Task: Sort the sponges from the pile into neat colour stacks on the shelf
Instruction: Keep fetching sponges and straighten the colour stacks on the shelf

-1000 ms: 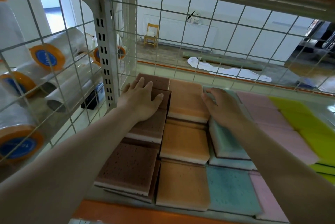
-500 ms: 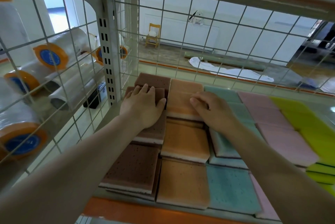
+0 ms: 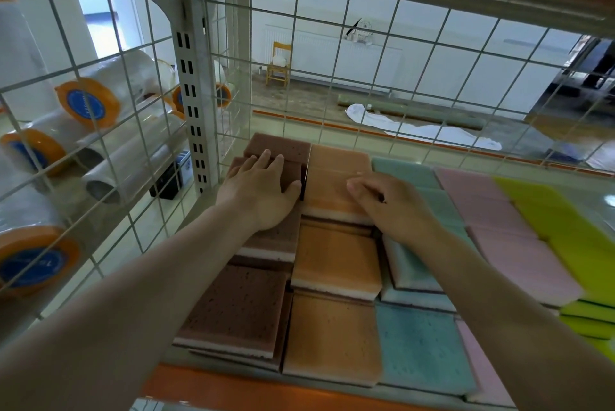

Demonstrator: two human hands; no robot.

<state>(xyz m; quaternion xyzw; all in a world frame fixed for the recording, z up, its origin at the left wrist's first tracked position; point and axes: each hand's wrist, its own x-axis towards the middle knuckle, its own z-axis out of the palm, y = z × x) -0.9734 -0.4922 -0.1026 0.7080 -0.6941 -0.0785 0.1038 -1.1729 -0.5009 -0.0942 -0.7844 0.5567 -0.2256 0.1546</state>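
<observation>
White wire-grid shelf point(image 3: 332, 392), orange front lip, is holding sponges in colour columns: brown, orange point(image 3: 336, 257), teal point(image 3: 422, 340), pink point(image 3: 519, 244), yellow-green point(image 3: 565, 231). Left hand point(image 3: 263, 191) is lying flat, fingers straight, pressing the rear brown stack point(image 3: 276, 237). Right hand point(image 3: 389, 204) is resting loosely curled on the rear orange stack point(image 3: 332, 187), grasping nothing. Sponges are looking light, soft, compressible, likely grippy; best pinched at opposite side edges.

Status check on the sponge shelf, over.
Left hand flat on brown sponge stack. Right hand resting on orange sponge stack, fingers loosely bent, gripping nothing. Colour rows lined up on shelf. Nothing in the way.
</observation>
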